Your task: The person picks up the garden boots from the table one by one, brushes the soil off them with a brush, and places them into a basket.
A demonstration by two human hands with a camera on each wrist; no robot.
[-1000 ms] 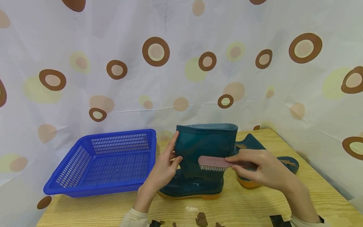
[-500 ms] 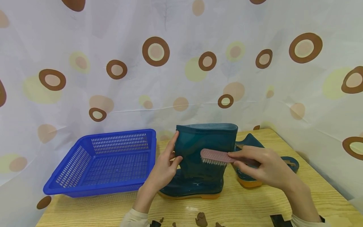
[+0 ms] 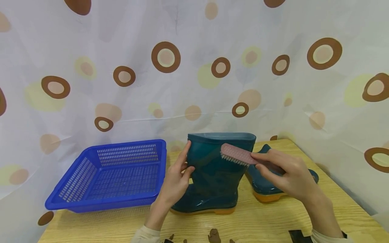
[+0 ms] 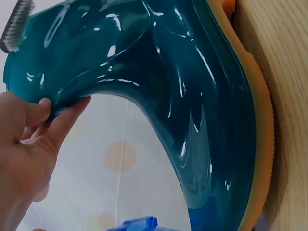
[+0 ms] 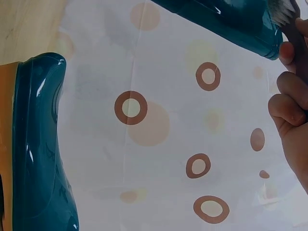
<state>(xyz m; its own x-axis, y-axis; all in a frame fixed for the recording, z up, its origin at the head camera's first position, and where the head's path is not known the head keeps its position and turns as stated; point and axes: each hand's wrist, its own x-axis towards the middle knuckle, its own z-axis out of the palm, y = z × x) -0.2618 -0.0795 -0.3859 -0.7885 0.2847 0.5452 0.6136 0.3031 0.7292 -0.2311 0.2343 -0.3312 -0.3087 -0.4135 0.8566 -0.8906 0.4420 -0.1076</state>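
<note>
A dark teal rain boot [image 3: 212, 182] with an orange sole stands upright on the table, toe to the left. My left hand [image 3: 176, 180] grips the front edge of its shaft below the rim, thumb on the near side and fingers behind, as the left wrist view shows. In my right hand [image 3: 288, 173] is a pink-backed scrub brush [image 3: 237, 155], its handle pinched between thumb and fingers. The pale bristles [image 3: 232, 159] face down in front of the upper shaft; whether they touch it I cannot tell. The left wrist view catches the brush head [image 4: 18, 24] at its corner.
A second teal boot [image 3: 264, 182] lies behind my right hand, partly hidden. To the left sits a blue plastic basket [image 3: 103, 203] with slotted sides. Brown lumps [image 3: 214, 235] and a black piece [image 3: 296, 235] are at the table's [image 3: 261, 219] near edge. A patterned curtain [image 3: 194, 84] hangs behind.
The brush and my right hand have moved up the boot's shaft and a little right, and the brush head has tilted upward. My left hand keeps its hold on the boot.
</note>
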